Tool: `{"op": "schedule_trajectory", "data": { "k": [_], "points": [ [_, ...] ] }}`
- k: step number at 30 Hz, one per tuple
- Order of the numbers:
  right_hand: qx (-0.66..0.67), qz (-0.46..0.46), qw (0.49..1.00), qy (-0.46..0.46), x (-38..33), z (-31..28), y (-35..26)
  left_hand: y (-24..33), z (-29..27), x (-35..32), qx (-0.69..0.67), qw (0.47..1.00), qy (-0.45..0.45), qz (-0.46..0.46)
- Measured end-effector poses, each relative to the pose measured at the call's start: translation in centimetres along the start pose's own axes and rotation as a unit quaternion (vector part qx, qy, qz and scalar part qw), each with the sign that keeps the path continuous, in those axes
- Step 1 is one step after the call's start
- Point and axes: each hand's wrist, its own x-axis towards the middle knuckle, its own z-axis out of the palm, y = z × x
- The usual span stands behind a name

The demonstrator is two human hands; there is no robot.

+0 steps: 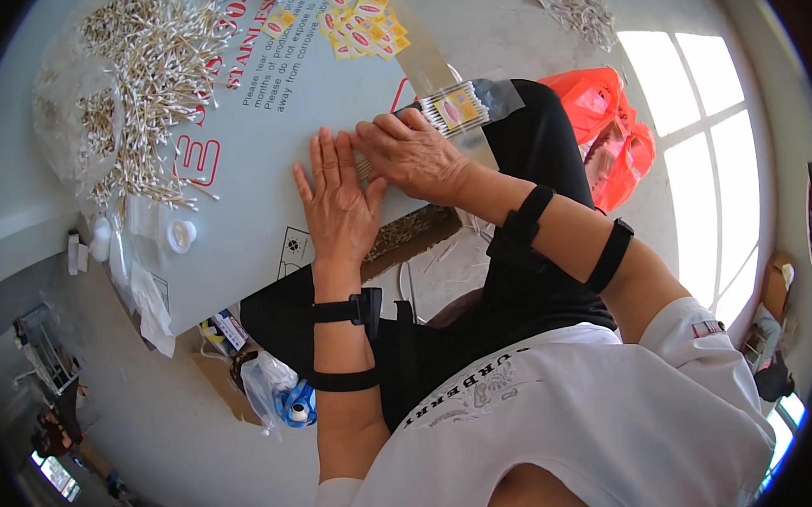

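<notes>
My left hand (339, 194) lies flat on the grey tabletop (254, 207), its fingers stretched out and its thumb pointing toward the other hand. Close against it, my right hand (416, 155) is closed, fingers curled down over a few cotton swabs (364, 167) that show between the two hands. Their far ends are hidden under my fingers. Just beyond my right knuckles, a clear packet of cotton swabs with a yellow card (454, 108) rests at the table's right edge.
A big heap of loose cotton swabs (149, 74) spreads over the far left. Yellow cards (361, 22) are scattered at the back. Below the near edge sits an open box of swabs (414, 232). A red plastic bag (608, 130) and a swab pile (574, 6) are on the floor.
</notes>
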Motion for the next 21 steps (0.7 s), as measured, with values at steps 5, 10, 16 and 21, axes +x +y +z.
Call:
{"op": "schedule_trajectory", "data": {
  "k": [5,10,16,21],
  "points": [
    [0.136,0.080,0.984,0.084,-0.6,0.1,0.6,0.5,-1.2,0.4,0.000,0.999,-0.028,0.018],
    [0.171,0.065,0.978,0.095,-0.1,0.1,0.5,-0.3,-1.0,0.4,-0.010,0.998,-0.018,0.051],
    [0.140,0.058,0.984,0.088,0.4,0.2,-0.1,0.2,-0.4,0.1,-0.006,1.000,-0.007,0.018],
    [0.184,0.145,0.971,0.040,0.7,0.3,-0.4,0.2,-0.3,0.1,-0.009,1.000,-0.002,0.010]
  ]
}}
